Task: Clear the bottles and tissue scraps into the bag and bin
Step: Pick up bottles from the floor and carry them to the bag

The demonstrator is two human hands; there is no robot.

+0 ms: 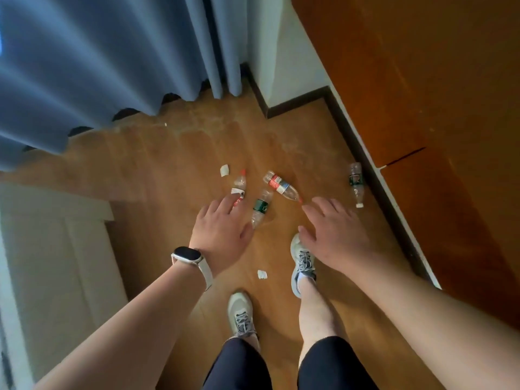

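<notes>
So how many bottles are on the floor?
4. One red-label bottle by the left hand, a green-label bottle between the hands, another red-label bottle beyond it, and one green-label bottle by the skirting. More may be hidden.

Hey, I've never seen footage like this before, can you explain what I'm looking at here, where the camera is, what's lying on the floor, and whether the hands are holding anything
This is one picture from a wide-angle camera worn on a person's head, looking forward and down, which is why the arms, legs and shoes show. No machine is involved. The left hand, with a watch on its wrist, and the right hand reach down with spread fingers; neither holds anything.

On the wooden floor lie four plastic bottles: a red-capped bottle by the left hand, a green-label bottle beside it, a red-label bottle near the right hand, and a far bottle along the baseboard. Two tissue scraps show: one beyond the bottles, one near the shoes. Blue curtains hang at upper left. No bag or bin is visible.
</notes>
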